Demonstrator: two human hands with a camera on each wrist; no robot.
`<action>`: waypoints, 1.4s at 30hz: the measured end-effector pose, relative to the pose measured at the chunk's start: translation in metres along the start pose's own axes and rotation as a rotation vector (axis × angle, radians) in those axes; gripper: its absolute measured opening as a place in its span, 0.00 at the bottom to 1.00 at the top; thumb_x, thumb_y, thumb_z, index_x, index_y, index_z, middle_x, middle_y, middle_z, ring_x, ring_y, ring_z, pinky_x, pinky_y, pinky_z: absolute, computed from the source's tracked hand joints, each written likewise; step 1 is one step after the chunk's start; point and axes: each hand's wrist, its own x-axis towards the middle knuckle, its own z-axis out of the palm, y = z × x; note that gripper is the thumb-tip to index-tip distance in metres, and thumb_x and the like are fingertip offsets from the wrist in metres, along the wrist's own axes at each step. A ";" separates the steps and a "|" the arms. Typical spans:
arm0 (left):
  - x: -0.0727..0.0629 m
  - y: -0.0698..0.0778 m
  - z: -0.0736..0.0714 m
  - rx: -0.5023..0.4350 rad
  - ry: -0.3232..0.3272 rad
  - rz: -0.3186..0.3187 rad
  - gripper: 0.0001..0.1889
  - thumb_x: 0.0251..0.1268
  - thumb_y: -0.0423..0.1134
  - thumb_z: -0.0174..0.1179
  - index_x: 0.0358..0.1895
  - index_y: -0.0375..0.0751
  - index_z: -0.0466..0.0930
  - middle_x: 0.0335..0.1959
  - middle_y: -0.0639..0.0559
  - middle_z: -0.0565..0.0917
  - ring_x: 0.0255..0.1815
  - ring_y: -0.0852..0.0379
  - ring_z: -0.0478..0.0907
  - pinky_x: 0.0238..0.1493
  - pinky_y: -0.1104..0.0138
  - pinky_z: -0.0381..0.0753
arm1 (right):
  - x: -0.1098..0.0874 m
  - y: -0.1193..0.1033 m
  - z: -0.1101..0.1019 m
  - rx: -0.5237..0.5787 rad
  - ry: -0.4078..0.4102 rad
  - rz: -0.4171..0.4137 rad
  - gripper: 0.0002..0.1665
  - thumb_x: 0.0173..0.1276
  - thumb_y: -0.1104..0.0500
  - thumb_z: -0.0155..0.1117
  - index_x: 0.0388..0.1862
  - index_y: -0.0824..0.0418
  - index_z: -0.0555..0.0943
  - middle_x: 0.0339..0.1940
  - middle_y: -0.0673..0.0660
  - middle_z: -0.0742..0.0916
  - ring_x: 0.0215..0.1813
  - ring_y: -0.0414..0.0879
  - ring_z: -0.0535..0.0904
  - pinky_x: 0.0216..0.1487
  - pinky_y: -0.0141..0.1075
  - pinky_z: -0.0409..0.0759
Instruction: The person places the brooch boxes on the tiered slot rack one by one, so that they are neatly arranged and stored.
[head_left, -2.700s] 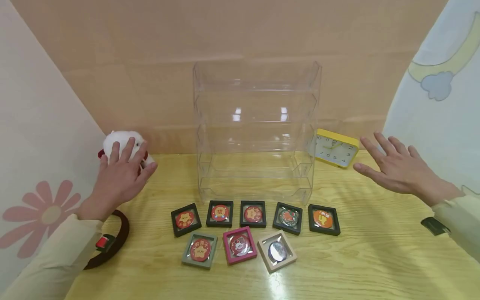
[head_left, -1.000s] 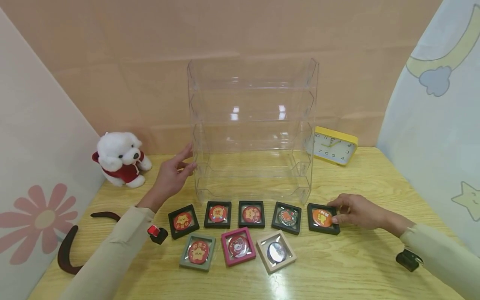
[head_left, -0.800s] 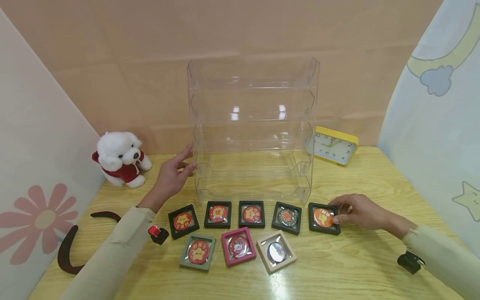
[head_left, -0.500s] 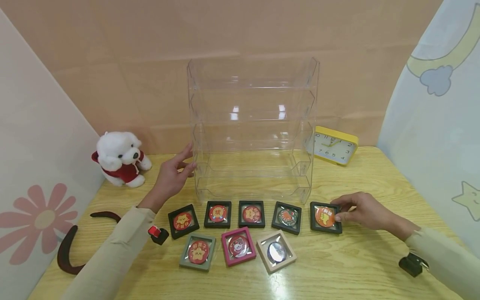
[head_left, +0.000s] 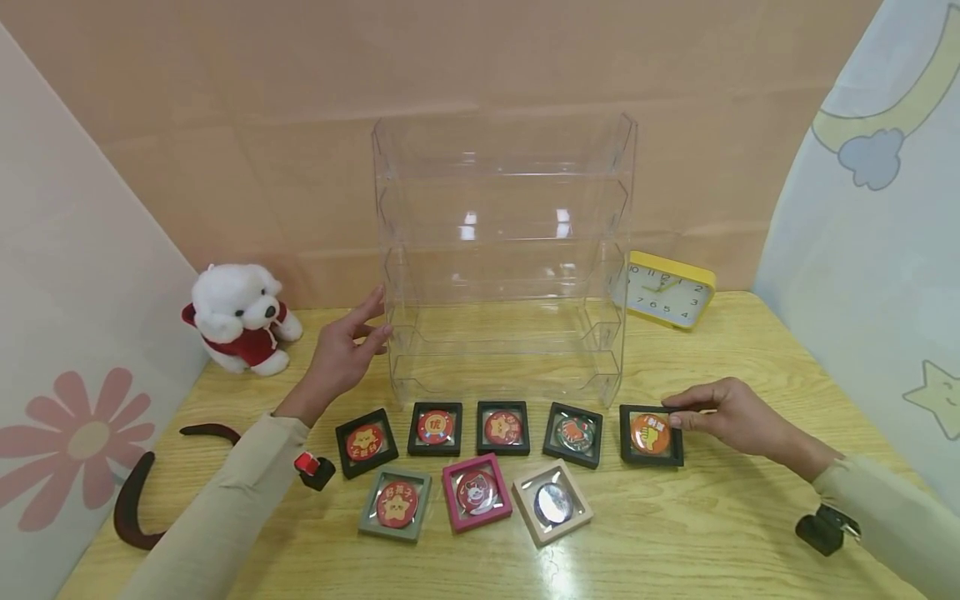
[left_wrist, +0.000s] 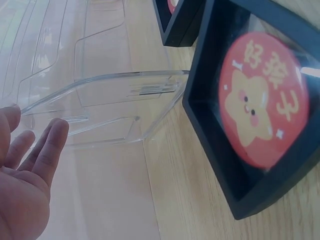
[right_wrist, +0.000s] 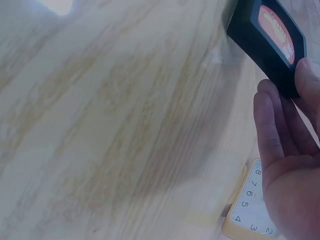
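My right hand (head_left: 738, 419) pinches the right edge of a black display frame (head_left: 634, 457) with an orange badge (head_left: 650, 434) inside. In the right wrist view this frame (right_wrist: 272, 67) stands tilted between thumb and fingers. My left hand (head_left: 345, 354) touches the left side of a clear acrylic display rack (head_left: 506, 367), its fingers fairly straight. Just in front of the rack lie other black frames, one with a red star badge (head_left: 365, 442) near my left wrist. Closer to me are a green frame (head_left: 365, 518), a magenta frame (head_left: 480, 522) and a beige frame (head_left: 551, 533).
A white plush dog (head_left: 243, 321) in red sits back left. Behind the rack's right side stands a yellow clock (head_left: 670, 292). Dark curved straps (head_left: 131, 508) lie by my left sleeve. A brown backdrop (head_left: 300, 150) and pale side panels (head_left: 862, 275) bound the wooden table (head_left: 645, 542).
My left hand went from over the plush dog to the rack's side and stayed there. The right hand came down to the orange-badge frame, gripped it and tilted it up slightly, shifting it right.
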 end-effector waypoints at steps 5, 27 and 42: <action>0.001 -0.002 0.001 0.003 0.006 0.013 0.31 0.68 0.34 0.57 0.73 0.53 0.59 0.60 0.37 0.74 0.40 0.45 0.82 0.35 0.65 0.84 | 0.001 -0.004 -0.001 0.044 0.011 -0.057 0.11 0.56 0.68 0.70 0.40 0.66 0.87 0.37 0.55 0.88 0.40 0.35 0.81 0.33 0.26 0.81; -0.002 0.001 -0.001 0.003 0.015 0.026 0.31 0.69 0.33 0.56 0.73 0.52 0.59 0.60 0.36 0.74 0.40 0.45 0.82 0.36 0.63 0.84 | 0.049 -0.064 -0.027 0.024 0.020 -0.282 0.14 0.51 0.72 0.73 0.37 0.61 0.88 0.37 0.51 0.87 0.40 0.35 0.81 0.34 0.25 0.80; -0.004 0.001 0.002 -0.020 0.031 0.045 0.30 0.68 0.32 0.56 0.72 0.49 0.60 0.61 0.36 0.73 0.39 0.45 0.81 0.36 0.65 0.84 | 0.129 -0.131 -0.028 0.042 0.168 -0.245 0.10 0.58 0.64 0.71 0.41 0.61 0.88 0.37 0.54 0.88 0.38 0.35 0.82 0.33 0.25 0.81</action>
